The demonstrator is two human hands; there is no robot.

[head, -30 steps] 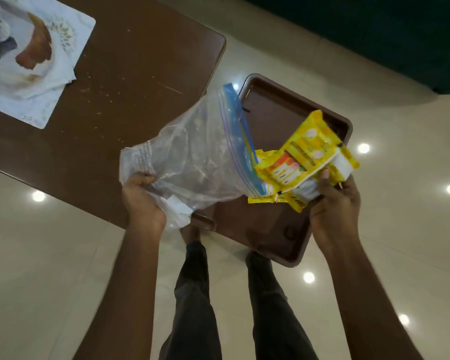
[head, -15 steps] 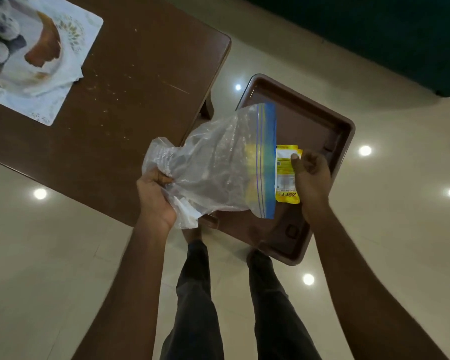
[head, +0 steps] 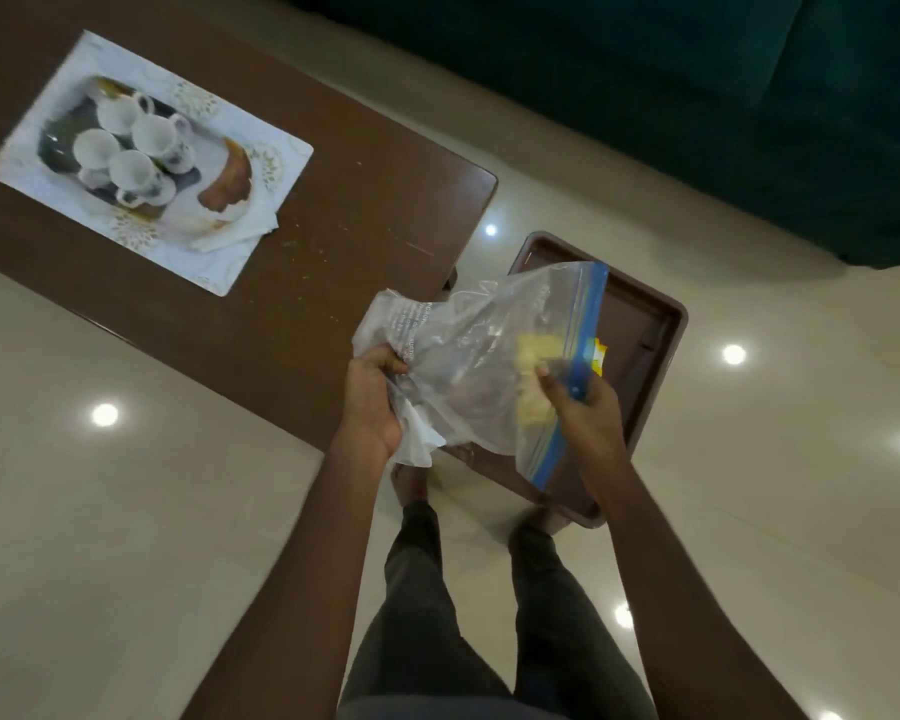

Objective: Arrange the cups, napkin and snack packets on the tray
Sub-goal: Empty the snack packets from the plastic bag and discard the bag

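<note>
Both hands out front, L hand (head: 372, 402) fingers clutching bag (head: 468, 356) bottom, R hand (head: 585, 407) fingers pinching blue zip edge

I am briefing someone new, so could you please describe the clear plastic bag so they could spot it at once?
Off the brown table's near corner, both hands hold the bag up above a brown tray. It is crumpled and see-through, with a blue zip strip at its mouth and yellow packets showing inside.

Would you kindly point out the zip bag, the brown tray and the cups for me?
zip bag (head: 468, 345): head view, on its clear crumpled side.
brown tray (head: 668, 324): head view, on its right rim.
cups (head: 149, 135): head view, on one white cup.
</note>
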